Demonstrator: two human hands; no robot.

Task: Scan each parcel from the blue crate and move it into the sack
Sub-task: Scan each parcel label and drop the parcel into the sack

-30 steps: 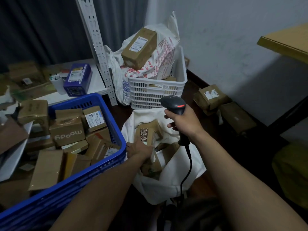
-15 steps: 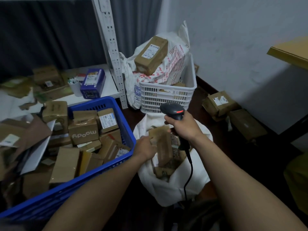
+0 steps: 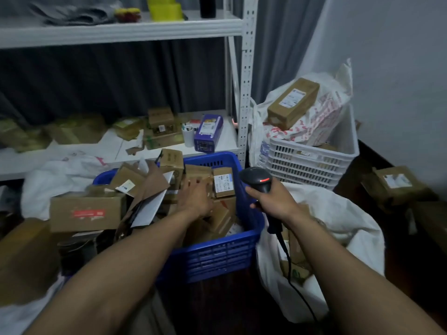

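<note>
parcel point(image 3: 223, 182) label: white, print unreadable | blue crate point(image 3: 217, 257): brown cartons point(image 3: 196, 174) heaped | left hand point(image 3: 197, 200): our fingers lay straight on cartons | right hand point(image 3: 272, 201), crate's 3 o'clock: we gripped red-lit scanner point(image 3: 256, 178)

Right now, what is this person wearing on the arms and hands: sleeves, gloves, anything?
Nothing that shows. Both forearms are bare to the picture's lower edge, no sleeves in view. The left hand and the right hand are ungloved, and neither wrist carries a watch or band.
</note>
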